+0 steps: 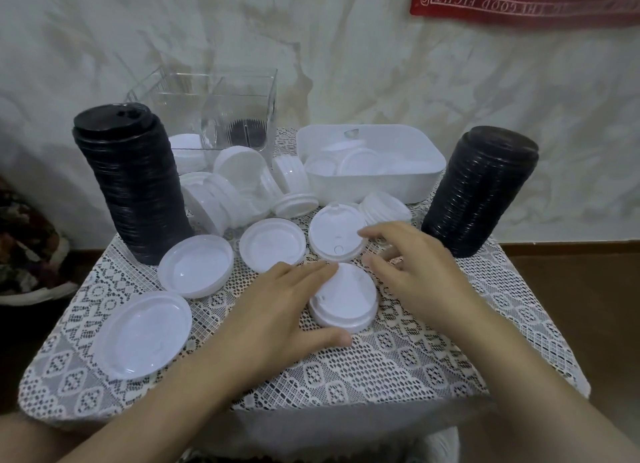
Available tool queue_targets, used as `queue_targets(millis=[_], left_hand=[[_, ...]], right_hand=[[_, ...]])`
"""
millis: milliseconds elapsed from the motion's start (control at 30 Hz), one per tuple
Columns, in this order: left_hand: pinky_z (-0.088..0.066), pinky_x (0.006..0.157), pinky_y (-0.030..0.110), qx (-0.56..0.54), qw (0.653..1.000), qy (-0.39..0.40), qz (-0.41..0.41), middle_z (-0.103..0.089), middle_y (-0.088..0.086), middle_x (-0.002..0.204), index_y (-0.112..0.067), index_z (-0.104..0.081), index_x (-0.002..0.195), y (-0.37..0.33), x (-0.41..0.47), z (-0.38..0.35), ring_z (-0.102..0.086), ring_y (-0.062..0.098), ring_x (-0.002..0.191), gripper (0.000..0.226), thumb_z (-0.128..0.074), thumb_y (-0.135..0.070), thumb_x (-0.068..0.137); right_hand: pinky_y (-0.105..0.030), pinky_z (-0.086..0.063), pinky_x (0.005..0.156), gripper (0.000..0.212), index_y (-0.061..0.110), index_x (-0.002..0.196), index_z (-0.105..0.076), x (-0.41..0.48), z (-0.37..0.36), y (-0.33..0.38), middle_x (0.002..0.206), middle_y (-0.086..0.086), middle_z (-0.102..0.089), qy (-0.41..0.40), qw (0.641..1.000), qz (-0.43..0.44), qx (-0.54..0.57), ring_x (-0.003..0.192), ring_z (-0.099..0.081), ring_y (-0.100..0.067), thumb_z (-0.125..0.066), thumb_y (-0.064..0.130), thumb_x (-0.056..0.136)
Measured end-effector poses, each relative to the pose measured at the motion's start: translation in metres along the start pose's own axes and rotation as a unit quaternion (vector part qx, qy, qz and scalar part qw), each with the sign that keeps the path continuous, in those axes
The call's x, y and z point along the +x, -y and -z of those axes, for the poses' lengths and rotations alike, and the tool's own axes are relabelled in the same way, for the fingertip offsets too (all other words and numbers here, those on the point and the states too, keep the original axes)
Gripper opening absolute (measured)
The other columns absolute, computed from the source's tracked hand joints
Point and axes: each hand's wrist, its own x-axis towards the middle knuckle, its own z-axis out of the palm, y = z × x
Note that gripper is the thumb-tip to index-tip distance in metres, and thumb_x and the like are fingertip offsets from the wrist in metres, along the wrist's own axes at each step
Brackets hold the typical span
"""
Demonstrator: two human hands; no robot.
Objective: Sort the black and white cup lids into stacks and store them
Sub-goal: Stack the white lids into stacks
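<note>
The left hand [287,310] lies with fairly straight fingers across the left part of a white sip lid [346,300] that sits dome up on the lace tablecloth [381,365], its thumb beside the lid's near rim. The right hand [419,272] is spread wide and holds nothing. Its forefinger touches the rim of a second dome-up lid [332,234] just behind, and its thumb is near the first lid's far edge.

Three more white lids lie hollow side up to the left [272,244], [195,270], [143,334]. A loose heap of white lids [225,192] lies behind them, and more sit in the white tub [381,187]. The black lids already stand in two tall stacks, one at the left [131,185] and one at the right [479,192]. A clear acrylic box [239,116] stands at the back.

These lids look like thin moulded plastic, very light, smooth and springy, so they are likely to skate on the cloth or flex under a hard squeeze. The stiff outer rim is the best place to hold one, pinched across with thumb and fingers. Lids facing different ways probably need turning to match before they will nest. The tall black stacks look easy to topple, so they are best gripped low and steadied from the top.
</note>
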Motion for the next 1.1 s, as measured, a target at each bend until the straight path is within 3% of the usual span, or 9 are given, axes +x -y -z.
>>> queue_targets(millis=[67, 133, 267, 467, 567, 667, 800, 867, 1100], left_hand=[[-0.033, 0.115, 0.031, 0.009, 1.000, -0.011, -0.003, -0.035, -0.021, 0.161, -0.039, -0.032, 0.159, -0.001, 0.000, -0.002, -0.036, 0.008, 0.141, 0.101, -0.045, -0.091, 0.074], [-0.031, 0.112, 0.026, -0.001, 1.000, -0.019, 0.002, -0.039, -0.019, 0.160, -0.038, -0.035, 0.158, -0.002, -0.001, -0.002, -0.037, 0.008, 0.140, 0.097, -0.051, -0.086, 0.076], [-0.033, 0.107, 0.025, 0.013, 0.999, -0.034, 0.004, -0.042, -0.020, 0.158, -0.037, -0.034, 0.158, -0.004, 0.000, 0.001, -0.039, 0.007, 0.133, 0.092, -0.058, -0.081, 0.081], [-0.038, 0.101, 0.027, 0.021, 0.999, -0.030, 0.013, -0.046, -0.020, 0.154, -0.039, -0.031, 0.159, -0.006, 0.001, 0.002, -0.040, 0.006, 0.129, 0.094, -0.056, -0.084, 0.080], [-0.038, 0.104, 0.028, 0.019, 1.000, -0.019, 0.016, -0.044, -0.021, 0.154, -0.039, -0.029, 0.159, -0.006, 0.001, 0.002, -0.039, 0.006, 0.130, 0.096, -0.056, -0.084, 0.078], [-0.036, 0.106, 0.028, 0.019, 1.000, -0.010, 0.018, -0.041, -0.022, 0.157, -0.040, -0.028, 0.159, -0.005, 0.001, 0.003, -0.037, 0.006, 0.133, 0.096, -0.056, -0.084, 0.078], [-0.037, 0.096, 0.025, 0.017, 1.000, -0.010, 0.023, -0.046, -0.023, 0.152, -0.042, -0.030, 0.158, -0.006, 0.001, 0.006, -0.038, 0.003, 0.126, 0.093, -0.055, -0.083, 0.079], [-0.037, 0.093, 0.025, 0.014, 0.999, -0.014, 0.029, -0.049, -0.022, 0.149, -0.040, -0.031, 0.158, -0.008, 0.002, 0.006, -0.039, 0.003, 0.124, 0.092, -0.058, -0.081, 0.080], [-0.037, 0.090, 0.026, 0.003, 0.998, -0.015, 0.055, -0.053, -0.017, 0.143, -0.039, -0.025, 0.158, -0.010, 0.004, 0.008, -0.040, 0.004, 0.126, 0.099, -0.066, -0.077, 0.077]], right_hand=[[-0.036, -0.051, 0.098, 0.046, 0.038, 0.142, -0.055, 0.009, -0.009, 0.001, 0.145, 0.021, -0.050, 0.012, 1.000, 0.012, -0.025, 0.099, -0.066, -0.004, -0.065, 0.028, 0.099], [-0.039, -0.045, 0.107, 0.053, 0.039, 0.150, -0.047, 0.020, -0.016, 0.002, 0.163, 0.012, -0.036, 0.037, 0.998, 0.011, -0.056, 0.120, -0.062, -0.019, -0.063, 0.029, 0.100], [-0.038, -0.032, 0.115, 0.057, 0.035, 0.154, -0.045, 0.038, -0.017, 0.004, 0.168, 0.005, -0.028, 0.068, 0.994, -0.001, -0.087, 0.149, -0.036, -0.019, -0.063, 0.032, 0.100], [-0.034, -0.042, 0.107, 0.032, 0.033, 0.132, -0.066, 0.038, -0.011, 0.002, 0.147, 0.012, -0.053, 0.008, 0.998, 0.005, -0.057, 0.127, -0.055, -0.010, -0.062, 0.029, 0.101], [-0.036, -0.041, 0.110, 0.037, 0.034, 0.137, -0.063, 0.033, -0.013, 0.003, 0.156, 0.010, -0.046, 0.039, 0.998, 0.005, -0.039, 0.132, -0.053, -0.011, -0.063, 0.029, 0.100], [-0.032, -0.042, 0.102, 0.038, 0.034, 0.137, -0.061, 0.034, -0.016, 0.007, 0.160, 0.008, -0.041, 0.049, 0.998, 0.006, -0.040, 0.118, -0.062, -0.012, -0.065, 0.028, 0.099], [-0.031, -0.037, 0.073, 0.032, 0.032, 0.121, -0.059, 0.040, -0.015, 0.007, 0.118, 0.019, -0.058, 0.041, 0.999, -0.003, -0.033, 0.084, -0.059, -0.005, -0.073, 0.030, 0.092], [-0.031, -0.037, 0.073, 0.031, 0.031, 0.118, -0.058, 0.041, -0.016, 0.007, 0.111, 0.022, -0.053, 0.039, 0.998, 0.001, -0.040, 0.088, -0.059, -0.010, -0.074, 0.033, 0.092], [-0.036, -0.044, 0.089, 0.021, 0.031, 0.108, -0.061, 0.039, -0.016, 0.004, 0.123, 0.018, -0.057, 0.000, 1.000, -0.005, -0.020, 0.098, -0.057, -0.009, -0.073, 0.038, 0.092]])
